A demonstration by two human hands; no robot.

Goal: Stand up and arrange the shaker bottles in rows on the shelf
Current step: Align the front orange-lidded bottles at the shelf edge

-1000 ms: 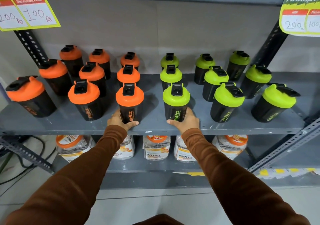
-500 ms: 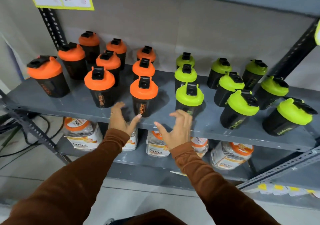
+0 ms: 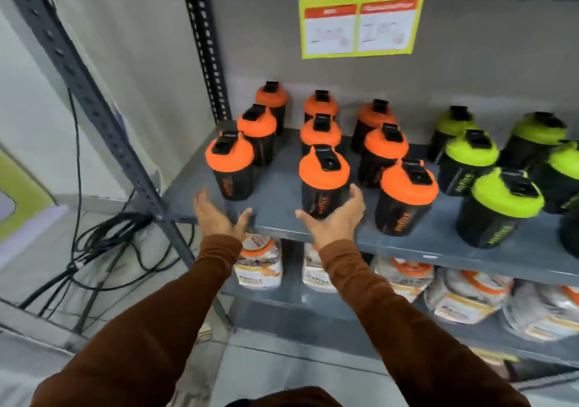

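Nearest, left hand and right hand both spread, palms up, grasping nothing, at shelf front edge. Just beyond: upright front-left orange bottle ahead of left hand; front-middle orange bottle touching right fingers. Green bottles farther right.

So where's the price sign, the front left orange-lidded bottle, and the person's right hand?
price sign (image 3: 360, 14), head view, printed middle.
front left orange-lidded bottle (image 3: 229, 156), head view, orange lid.
right hand (image 3: 332, 218), head view, open palm.

Long brown ribbed sleeves on both arms; possibly a finger ring.
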